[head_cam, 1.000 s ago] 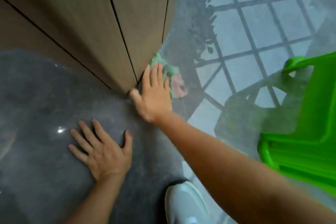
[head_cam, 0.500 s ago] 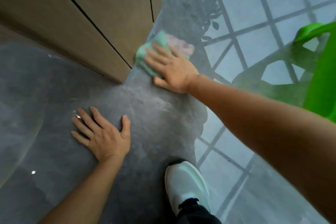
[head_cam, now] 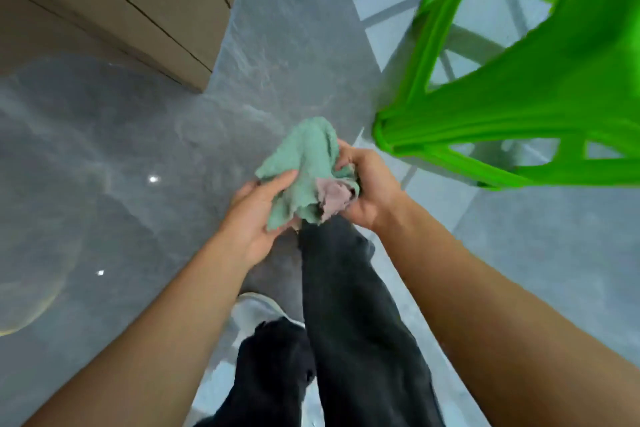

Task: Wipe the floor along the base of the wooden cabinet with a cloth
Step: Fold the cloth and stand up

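Holding one cloth (head_cam: 304, 166): left hand (head_cam: 258, 218), right hand (head_cam: 369, 189).

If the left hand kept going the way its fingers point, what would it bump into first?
Probably the cloth itself: the left hand already has it in its grip, fingers aimed toward the right hand. Depth is hard to judge.

Fuzzy cloth (head_cam: 304, 163), matt wooden cabinet (head_cam: 114, 0), glossy grey floor (head_cam: 104, 156).
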`<state>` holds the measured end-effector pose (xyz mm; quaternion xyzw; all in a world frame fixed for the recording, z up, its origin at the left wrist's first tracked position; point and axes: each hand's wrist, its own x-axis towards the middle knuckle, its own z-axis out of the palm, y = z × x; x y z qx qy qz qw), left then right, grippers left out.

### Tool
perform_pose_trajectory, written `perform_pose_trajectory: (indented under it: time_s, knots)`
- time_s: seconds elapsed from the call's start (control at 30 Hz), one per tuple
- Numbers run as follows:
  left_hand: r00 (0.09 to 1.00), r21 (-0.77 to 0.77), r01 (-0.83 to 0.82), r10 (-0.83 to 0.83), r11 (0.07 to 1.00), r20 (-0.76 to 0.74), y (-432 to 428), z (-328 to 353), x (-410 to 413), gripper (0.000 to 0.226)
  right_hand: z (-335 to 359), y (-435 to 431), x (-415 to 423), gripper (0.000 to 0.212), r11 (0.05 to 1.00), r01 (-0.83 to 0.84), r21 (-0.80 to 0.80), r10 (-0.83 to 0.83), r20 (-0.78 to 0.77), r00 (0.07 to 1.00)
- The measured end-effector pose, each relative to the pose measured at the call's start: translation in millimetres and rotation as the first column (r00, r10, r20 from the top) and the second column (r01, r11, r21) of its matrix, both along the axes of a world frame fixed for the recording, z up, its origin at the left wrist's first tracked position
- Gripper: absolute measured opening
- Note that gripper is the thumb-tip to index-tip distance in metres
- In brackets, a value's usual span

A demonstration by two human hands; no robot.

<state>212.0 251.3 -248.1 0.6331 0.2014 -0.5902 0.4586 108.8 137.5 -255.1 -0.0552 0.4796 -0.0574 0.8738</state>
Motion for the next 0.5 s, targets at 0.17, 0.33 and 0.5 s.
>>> perform_pose_trajectory:
  time_s: [0.17, 0.33, 0.5]
  knots:
    - [0.983, -0.049, 0.135, -0.140, 0.990, -0.118, -26, 152, -83, 0.017, 179, -23, -136, 0.009, 0.963, -0.245, -0.114, 0.207, -0.269, 0.940]
    - [0.976, -0.189, 0.220, -0.215, 0.957, 0.047, -124, 219, -155, 0.011, 259, -104, -208, 0.023, 0.847, -0.314, -0.429, 0.128, -0.407, 0.904]
    - [0.978, -0.266, 0.171, -0.129, 0.949, 0.167, -229, 227, -184, 0.012, 264, -184, -224, 0.021, 0.817, -0.229, -0.530, -0.021, -0.425, 0.905]
